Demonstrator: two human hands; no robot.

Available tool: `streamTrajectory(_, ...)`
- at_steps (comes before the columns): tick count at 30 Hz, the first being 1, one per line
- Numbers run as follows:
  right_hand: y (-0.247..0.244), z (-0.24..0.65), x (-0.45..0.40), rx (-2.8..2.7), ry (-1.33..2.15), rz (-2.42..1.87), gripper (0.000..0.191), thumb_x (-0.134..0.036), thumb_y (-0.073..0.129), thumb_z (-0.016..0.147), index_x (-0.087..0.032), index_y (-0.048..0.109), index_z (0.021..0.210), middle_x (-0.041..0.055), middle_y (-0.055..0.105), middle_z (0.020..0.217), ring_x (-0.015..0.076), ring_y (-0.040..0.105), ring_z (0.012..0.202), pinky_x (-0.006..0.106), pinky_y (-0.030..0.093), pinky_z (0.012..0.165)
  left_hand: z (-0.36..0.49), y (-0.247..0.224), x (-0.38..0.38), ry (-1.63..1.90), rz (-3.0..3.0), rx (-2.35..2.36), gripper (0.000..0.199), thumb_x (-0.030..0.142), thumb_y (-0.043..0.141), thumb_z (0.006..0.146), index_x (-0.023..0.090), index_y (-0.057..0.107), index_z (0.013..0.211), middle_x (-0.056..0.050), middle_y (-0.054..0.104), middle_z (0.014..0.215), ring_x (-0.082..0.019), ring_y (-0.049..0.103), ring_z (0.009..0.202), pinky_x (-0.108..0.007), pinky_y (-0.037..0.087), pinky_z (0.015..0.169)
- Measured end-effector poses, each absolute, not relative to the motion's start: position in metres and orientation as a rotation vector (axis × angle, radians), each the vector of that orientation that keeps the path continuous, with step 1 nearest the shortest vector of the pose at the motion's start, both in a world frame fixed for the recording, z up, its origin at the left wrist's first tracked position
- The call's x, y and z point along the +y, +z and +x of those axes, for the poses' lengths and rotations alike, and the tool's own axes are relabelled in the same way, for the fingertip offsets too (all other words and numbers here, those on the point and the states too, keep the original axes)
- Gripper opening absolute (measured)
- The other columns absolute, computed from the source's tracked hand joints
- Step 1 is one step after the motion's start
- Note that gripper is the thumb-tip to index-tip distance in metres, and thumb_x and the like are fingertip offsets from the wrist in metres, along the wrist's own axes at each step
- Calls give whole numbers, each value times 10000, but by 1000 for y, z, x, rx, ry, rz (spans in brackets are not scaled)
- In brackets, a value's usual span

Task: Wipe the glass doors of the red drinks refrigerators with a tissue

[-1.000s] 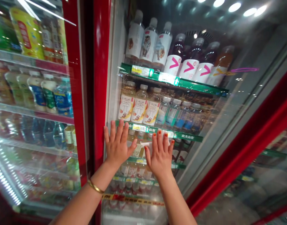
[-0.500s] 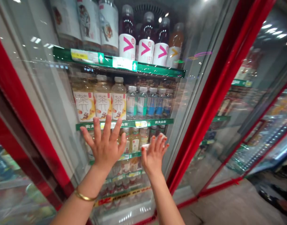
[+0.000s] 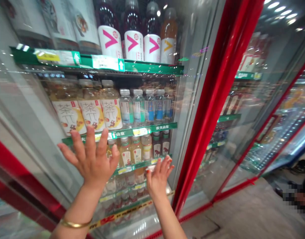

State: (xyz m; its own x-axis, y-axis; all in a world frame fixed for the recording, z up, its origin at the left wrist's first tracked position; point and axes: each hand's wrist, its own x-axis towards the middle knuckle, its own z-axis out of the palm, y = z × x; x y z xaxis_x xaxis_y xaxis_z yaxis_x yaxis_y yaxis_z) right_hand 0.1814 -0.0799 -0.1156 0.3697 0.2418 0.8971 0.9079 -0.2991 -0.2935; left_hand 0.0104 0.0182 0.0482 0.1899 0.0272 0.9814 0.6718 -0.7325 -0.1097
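A glass-fronted drinks cooler fills the middle, with bottles on green-edged shelves (image 3: 152, 67). My left hand (image 3: 92, 159), a gold bangle (image 3: 76, 224) on its wrist, is spread with its palm toward the glass, in front of the tea bottles (image 3: 89, 111). Nothing is in it. Lower and to the right, my right hand (image 3: 159, 177) has its fingers apart near the glass. Something white (image 3: 150, 168) shows behind its fingers; whether the hand touches or holds it is unclear. Small bottles (image 3: 137, 152) stand on the shelf between the two hands. Contact with the glass cannot be judged.
A red door frame post (image 3: 204, 109) rises right of my right hand, and another red frame (image 3: 25, 179) crosses the lower left. More coolers (image 3: 242, 132) line the right side. A partly blurred person (image 3: 298, 196) is at the right edge above the grey floor (image 3: 232, 212).
The cooler appears larger and shifted left in the view. My left hand now sits further left and my right hand slightly lower; both remain spread.
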Motion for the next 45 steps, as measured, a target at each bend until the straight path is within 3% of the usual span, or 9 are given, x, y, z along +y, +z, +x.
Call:
streamTrajectory(7, -40, 180, -59, -1004, -919, -1625, 1047, -331, 503, 1030, -128, -238, 1741, 273, -148, 1845, 454, -85, 1733, 860, 225, 1286, 10, 48, 18, -1632, -1977, -667, 817, 370, 655, 1012, 377, 309, 1752, -13, 212, 1859, -405, 105, 1740, -742, -23, 1400)
streamTrajectory(13, -99, 191, -82, -1034, -954, -1676, 989, -356, 500, 1049, -132, -136, 1772, 244, -79, 1860, 446, -45, 1737, 821, 283, 1297, 9, 47, 16, -1590, -1976, -693, 840, 371, 655, 1011, 374, 277, 1761, -5, 182, 1865, -404, 100, 1741, -754, -9, 1398)
streamTrajectory(20, -57, 190, -66, -869, -849, -1696, 987, -387, 472, 1072, -91, -176, 1755, 288, -126, 1843, 474, -52, 1732, 836, 230, 1300, 10, 47, 18, -1598, -1956, -678, 833, 366, 651, 1012, 365, 284, 1760, -12, 191, 1865, -385, 88, 1745, -702, -24, 1415)
streamTrajectory(24, -94, 162, -69, -1336, -947, -1608, 1066, -373, 609, 991, -217, -79, 1791, 186, -28, 1879, 415, -32, 1748, 795, 264, 1318, 10, 48, 17, -1625, -1982, -683, 814, 368, 640, 1022, 378, 290, 1757, -12, 193, 1865, -410, 90, 1740, -735, -37, 1400)
streamTrajectory(27, -116, 189, -89, -1050, -893, -1728, 938, -339, 489, 1071, -183, -99, 1785, 211, -62, 1868, 415, -58, 1745, 806, 267, 1313, 11, 48, 16, -1613, -1978, -685, 826, 374, 645, 1019, 385, 280, 1760, 13, 177, 1866, -386, 83, 1745, -689, -46, 1417)
streamTrajectory(30, -92, 214, -89, -707, -811, -1754, 848, -353, 337, 1132, -127, -193, 1755, 264, -141, 1847, 412, -91, 1740, 793, 207, 1340, 11, 48, 16, -1602, -1958, -688, 833, 375, 648, 1019, 377, 271, 1763, 16, 165, 1866, -344, 61, 1752, -646, -48, 1428)
streamTrajectory(34, -55, 175, -61, -933, -876, -1680, 906, -379, 419, 1110, -133, -157, 1765, 243, -124, 1859, 417, -85, 1742, 813, 195, 1328, 9, 48, 16, -1592, -1993, -701, 835, 382, 649, 1026, 396, 257, 1764, 16, 160, 1866, -347, 48, 1752, -672, -54, 1414)
streamTrajectory(39, -100, 133, -62, -1269, -1037, -1635, 854, -335, 438, 1098, -150, -26, 1790, 158, -52, 1884, 323, -59, 1758, 684, 212, 1383, 8, 48, 17, -1620, -2029, -656, 883, 352, 690, 1001, 396, 251, 1766, 4, 185, 1857, -288, 15, 1757, -600, -94, 1421)
streamTrajectory(45, -73, 174, -62, -680, -859, -1738, 855, -434, 307, 1153, -94, -210, 1744, 303, -107, 1843, 422, -96, 1740, 791, 220, 1323, 10, 47, 16, -1690, -2074, -613, 864, 359, 663, 1006, 400, 250, 1763, -8, 202, 1850, -336, 26, 1755, -708, -86, 1394)
